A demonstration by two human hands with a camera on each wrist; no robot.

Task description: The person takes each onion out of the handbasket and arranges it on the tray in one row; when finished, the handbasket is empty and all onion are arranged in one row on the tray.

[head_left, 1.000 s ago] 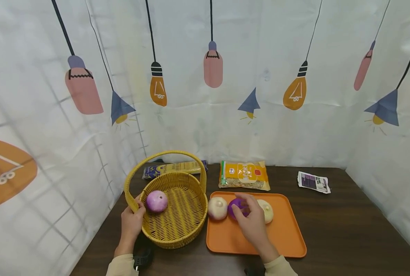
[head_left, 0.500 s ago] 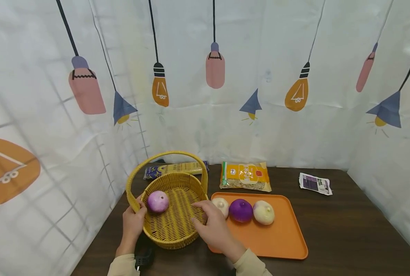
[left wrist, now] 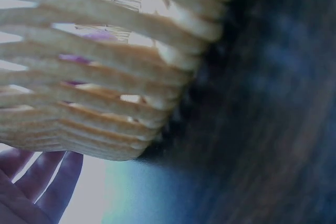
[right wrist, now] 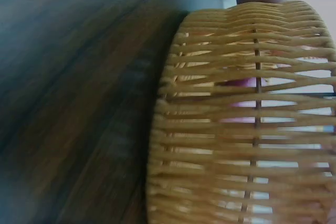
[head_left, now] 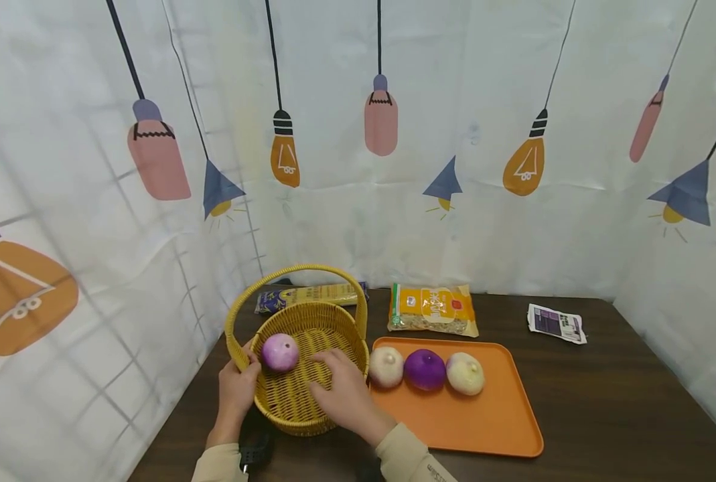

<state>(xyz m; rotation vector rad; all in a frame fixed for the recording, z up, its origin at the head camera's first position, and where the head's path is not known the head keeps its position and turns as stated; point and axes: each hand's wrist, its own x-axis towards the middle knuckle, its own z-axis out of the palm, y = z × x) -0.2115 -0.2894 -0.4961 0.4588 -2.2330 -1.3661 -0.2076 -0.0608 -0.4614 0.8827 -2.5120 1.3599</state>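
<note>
A yellow woven basket [head_left: 302, 414] with a tall hoop handle stands on the left of the table. One pinkish-purple onion [head_left: 280, 353] lies inside, by the left wall. My left hand [head_left: 237, 391] grips the basket's left rim at the foot of the handle; its fingers [left wrist: 59, 182] show beside the rim in the left wrist view. Over the right part of the basket is my right hand [head_left: 348, 395], thumb and fingers apart, with nothing seen between them. Right of it, an orange tray [head_left: 472, 422] bears a white onion [head_left: 386, 367], a dark purple onion [head_left: 425, 369] and another white onion [head_left: 465, 373].
Behind the basket lies a long yellow-and-blue packet [head_left: 321, 294]. An orange bag of grain [head_left: 433, 310] sits behind the tray, and a small white-and-purple packet [head_left: 556, 324] is at the far right. Printed curtains [head_left: 345, 221] enclose the dark wooden table [head_left: 605, 402].
My right hand has moved left from above the tray's purple onion to over the basket, uncovering the tray's onions. The left hand keeps its grip on the basket; the view shifts slightly.
</note>
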